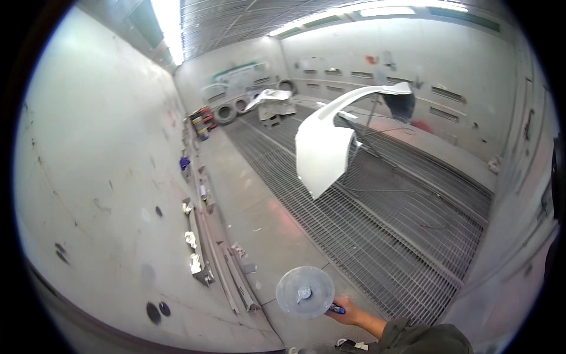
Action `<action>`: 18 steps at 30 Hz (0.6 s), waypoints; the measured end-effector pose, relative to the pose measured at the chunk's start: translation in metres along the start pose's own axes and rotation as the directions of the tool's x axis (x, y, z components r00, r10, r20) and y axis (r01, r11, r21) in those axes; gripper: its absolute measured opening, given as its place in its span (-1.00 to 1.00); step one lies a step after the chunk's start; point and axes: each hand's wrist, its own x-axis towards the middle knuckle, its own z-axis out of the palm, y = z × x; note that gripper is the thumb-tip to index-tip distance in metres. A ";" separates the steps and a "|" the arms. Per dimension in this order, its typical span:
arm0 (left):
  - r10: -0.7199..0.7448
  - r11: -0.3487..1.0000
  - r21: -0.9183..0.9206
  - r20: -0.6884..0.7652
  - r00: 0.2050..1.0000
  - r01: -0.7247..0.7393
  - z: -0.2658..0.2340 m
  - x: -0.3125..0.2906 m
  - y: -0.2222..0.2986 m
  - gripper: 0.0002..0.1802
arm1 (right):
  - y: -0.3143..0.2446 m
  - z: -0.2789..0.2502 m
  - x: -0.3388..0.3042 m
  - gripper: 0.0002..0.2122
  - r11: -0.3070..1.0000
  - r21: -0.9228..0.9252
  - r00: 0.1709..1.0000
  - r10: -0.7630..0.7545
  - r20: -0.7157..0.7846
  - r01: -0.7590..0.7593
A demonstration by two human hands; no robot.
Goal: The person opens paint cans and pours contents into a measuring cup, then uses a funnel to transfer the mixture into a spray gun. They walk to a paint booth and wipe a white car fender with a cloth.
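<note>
My right hand (346, 311) reaches in from the lower right in a dark sleeve, fingers closed round the blue and black handle of a spray gun. The gun's round, translucent cup (305, 292), with a small grey cap in its middle, is seen from above and hides most of the gun. Beyond it, apart from my hand, a white curved car body panel (323, 152) is held up on a thin metal stand (369, 121). My left hand is not in view.
Metal grating (377, 236) covers much of the floor. A thin hose (383, 190) lies across it. Metal strips (227, 259) and crumpled paper (190, 239) line the left wall. Tyres (225, 114), cans (200, 127) and another white panel (270, 97) stand at the back.
</note>
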 end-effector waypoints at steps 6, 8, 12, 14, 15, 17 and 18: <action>-0.245 0.959 0.115 -0.116 0.963 0.258 -0.129 -0.122 -0.057 -0.61 | 0.024 -0.007 0.002 -0.55 0.997 0.080 0.971 -0.040 0.234 0.022; -0.311 0.936 0.120 -0.152 0.938 0.330 -0.146 -0.157 -0.067 -0.60 | 0.027 -0.008 0.008 -0.59 0.992 0.118 0.953 -0.069 0.294 0.036; -0.291 0.865 0.368 -0.187 0.938 0.341 -0.172 -0.219 -0.093 -0.57 | 0.007 0.004 0.015 -0.71 0.984 0.164 0.896 -0.136 0.423 0.072; -0.232 0.824 0.507 -0.103 0.967 0.251 -0.200 -0.256 -0.109 -0.48 | 0.004 0.015 0.015 -0.71 0.976 0.210 0.834 -0.161 0.528 0.055; -0.203 0.851 0.464 -0.144 0.968 0.247 -0.207 -0.287 -0.100 -0.48 | -0.008 0.019 0.014 -0.74 0.969 0.245 0.797 -0.162 0.582 0.018; -0.249 0.883 0.365 -0.171 0.953 0.296 -0.212 -0.337 -0.056 -0.50 | 0.000 0.032 0.010 -0.60 0.964 0.251 0.768 -0.229 0.598 0.092; -0.322 0.880 0.313 -0.164 0.933 0.358 -0.232 -0.360 -0.036 -0.53 | -0.002 0.042 0.004 -0.53 0.955 0.267 0.736 -0.274 0.619 0.130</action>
